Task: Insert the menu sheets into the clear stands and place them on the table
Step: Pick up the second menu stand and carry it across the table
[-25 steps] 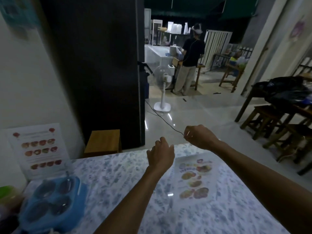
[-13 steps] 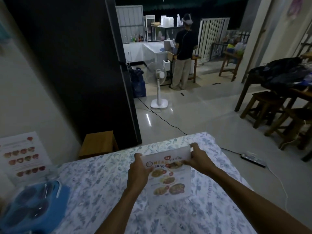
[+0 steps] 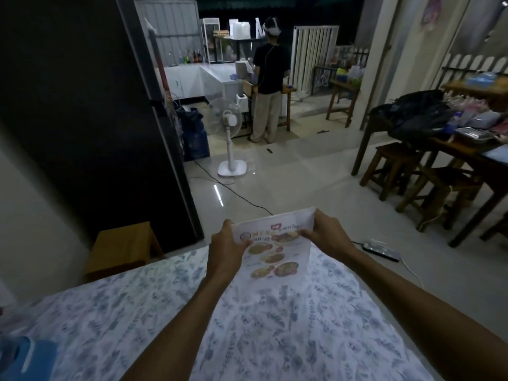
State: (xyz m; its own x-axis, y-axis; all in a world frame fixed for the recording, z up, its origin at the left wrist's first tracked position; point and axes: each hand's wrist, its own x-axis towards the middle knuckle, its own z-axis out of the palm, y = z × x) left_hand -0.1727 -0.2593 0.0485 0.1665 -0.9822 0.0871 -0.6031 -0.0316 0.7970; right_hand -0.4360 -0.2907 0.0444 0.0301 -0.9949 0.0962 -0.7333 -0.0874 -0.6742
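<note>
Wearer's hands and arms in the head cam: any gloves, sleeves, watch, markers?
Both bare. Left hand and right hand: no gloves, rings or markers visible. Both forearms are uncovered right down to the frame's bottom edge, no sleeve, watch, band or cable showing.

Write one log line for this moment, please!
left hand: grips menu sheet | right hand: grips it | sheet: tilted over table
</note>
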